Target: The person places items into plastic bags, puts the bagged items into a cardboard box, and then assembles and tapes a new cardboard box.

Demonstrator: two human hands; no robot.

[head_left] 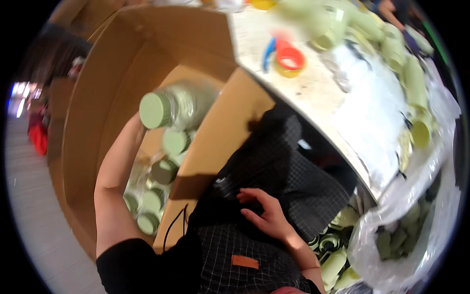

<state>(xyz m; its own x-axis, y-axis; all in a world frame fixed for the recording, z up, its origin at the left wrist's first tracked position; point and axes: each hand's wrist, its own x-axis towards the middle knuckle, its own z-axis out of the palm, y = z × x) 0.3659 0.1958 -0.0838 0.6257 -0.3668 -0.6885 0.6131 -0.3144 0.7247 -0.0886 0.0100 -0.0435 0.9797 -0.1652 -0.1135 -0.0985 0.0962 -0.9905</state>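
Note:
My left arm (115, 171) reaches down into a large open cardboard box (98, 83). Its wrist ends behind a clear bottle with a pale green screw lid (155, 110). This bottle sits tilted and looks larger, so nearer to me, than the other green-lidded bottles (153, 199) below it; my left hand seems to hold it, though the fingers are hidden. Over my lap, on the dark checked apron (235, 210), my right hand (264, 211) is open and empty, fingers loosely curved and thumb apart.
To the right stands a white worktable (313, 88) with a roll of tape (290, 61) and several pale green bottles (391, 46). A clear plastic bag (372, 245) of green parts hangs at its near corner. More green pieces (333, 264) lie below. Someone's arm (389, 12) shows at the far right.

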